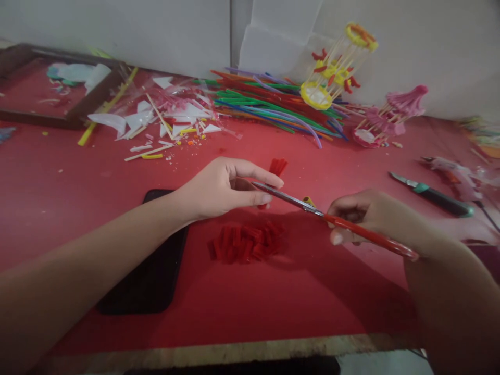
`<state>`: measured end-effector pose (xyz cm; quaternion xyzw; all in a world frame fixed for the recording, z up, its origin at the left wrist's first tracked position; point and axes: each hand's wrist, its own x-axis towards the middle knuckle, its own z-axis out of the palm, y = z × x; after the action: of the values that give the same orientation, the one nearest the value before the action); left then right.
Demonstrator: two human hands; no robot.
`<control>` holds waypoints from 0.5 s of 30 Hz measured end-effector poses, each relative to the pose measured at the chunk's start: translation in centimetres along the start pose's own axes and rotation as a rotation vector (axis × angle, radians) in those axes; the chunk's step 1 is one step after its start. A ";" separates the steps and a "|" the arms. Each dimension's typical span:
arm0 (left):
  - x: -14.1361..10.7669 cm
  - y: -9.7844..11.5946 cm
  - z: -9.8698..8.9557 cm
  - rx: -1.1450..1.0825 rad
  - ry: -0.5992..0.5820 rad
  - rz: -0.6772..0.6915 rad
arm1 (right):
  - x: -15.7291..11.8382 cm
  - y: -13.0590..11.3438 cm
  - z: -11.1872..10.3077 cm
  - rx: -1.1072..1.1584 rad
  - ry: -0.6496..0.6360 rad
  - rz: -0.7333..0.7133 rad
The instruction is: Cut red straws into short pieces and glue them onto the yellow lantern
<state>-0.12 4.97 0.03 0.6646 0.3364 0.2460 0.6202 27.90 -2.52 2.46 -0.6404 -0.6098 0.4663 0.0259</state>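
My left hand (224, 187) pinches a small red fringed piece (278, 166) between thumb and fingers; its cut strands fan out above the fingertips. In my right hand (363, 216) is a pair of scissors (312, 207) with red handles, its blades reaching to the left fingertips and the red piece. The blades look nearly closed. Below the hands lies a pile of short red pieces (248, 242) on the red tabletop (312, 297). A small yellow piece (308, 201) shows just behind the blades.
A black phone (144, 276) lies under my left forearm. Scraps (172, 120) and coloured strips (269, 104) spread along the back. Yellow (317, 96) and pink (406, 107) stick models stand at the back right. A utility knife (433, 195), glue gun (457, 174) and dark-framed tray (74, 112) flank the hands.
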 end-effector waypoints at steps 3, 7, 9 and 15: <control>0.0 -0.2 -0.1 0.013 -0.010 0.001 | 0.0 0.0 -0.1 -0.015 0.025 -0.024; -0.1 -0.4 -0.3 0.043 -0.004 0.017 | 0.2 0.0 0.1 -0.033 0.085 -0.031; -0.1 -0.4 -0.5 0.068 0.031 0.028 | 0.4 0.1 0.1 -0.060 0.108 -0.034; 0.0 -0.5 -0.7 0.055 0.107 0.019 | 0.2 1.6 -1.2 -0.096 0.143 -0.083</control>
<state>-0.71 5.43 -0.38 0.6705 0.3693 0.2778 0.5804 29.81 -2.13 2.05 -0.6467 -0.6540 0.3882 0.0582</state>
